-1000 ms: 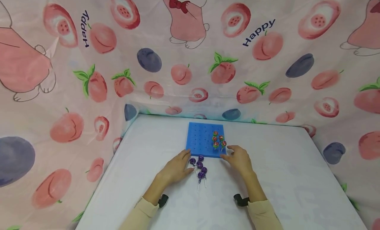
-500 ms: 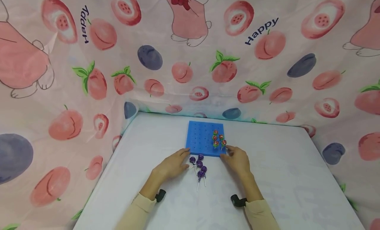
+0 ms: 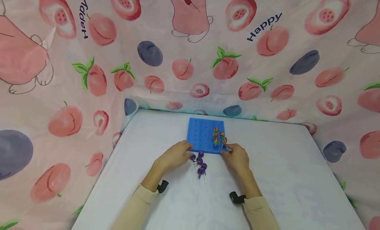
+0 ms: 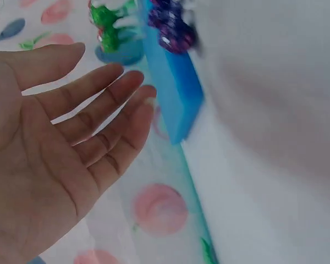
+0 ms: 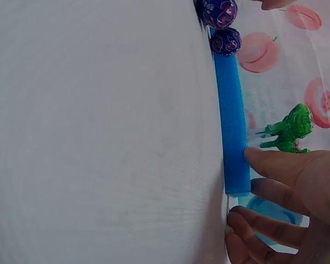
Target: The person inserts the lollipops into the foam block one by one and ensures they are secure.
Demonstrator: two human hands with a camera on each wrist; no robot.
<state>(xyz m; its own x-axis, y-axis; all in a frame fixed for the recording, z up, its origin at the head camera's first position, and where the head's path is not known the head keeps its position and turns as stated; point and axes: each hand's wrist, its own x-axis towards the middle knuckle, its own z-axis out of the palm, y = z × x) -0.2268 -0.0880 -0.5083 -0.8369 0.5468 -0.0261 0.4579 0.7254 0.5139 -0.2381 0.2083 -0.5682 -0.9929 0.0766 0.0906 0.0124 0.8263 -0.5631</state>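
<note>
A blue board (image 3: 197, 129) with rows of small holes lies towards the back of the table. Several red-and-green lollipops (image 3: 216, 135) stand upright in its right part. Just in front of it, several purple lollipops (image 3: 200, 161) with white sticks lie in a loose cluster. My left hand (image 3: 176, 154) is at the board's front left corner, beside the purple lollipops; its wrist view shows the palm with relaxed fingers and nothing held. At the front right corner, my right hand (image 3: 238, 157) rests its thumb (image 5: 275, 164) against the board's edge, other fingers loosely bent beside it.
A white table (image 3: 291, 177) extends around the board on all sides. Behind and beside it hangs a pink fruit-print cloth (image 3: 166, 25). A dark wrist-worn device (image 3: 237, 197) sits at the right wrist, another dark device (image 3: 162, 186) at the left.
My left thumb has drawn away from the purple lollipops' sticks, and that hand has shifted slightly towards the board. The right hand stays at its corner. The head view has tilted down slightly.
</note>
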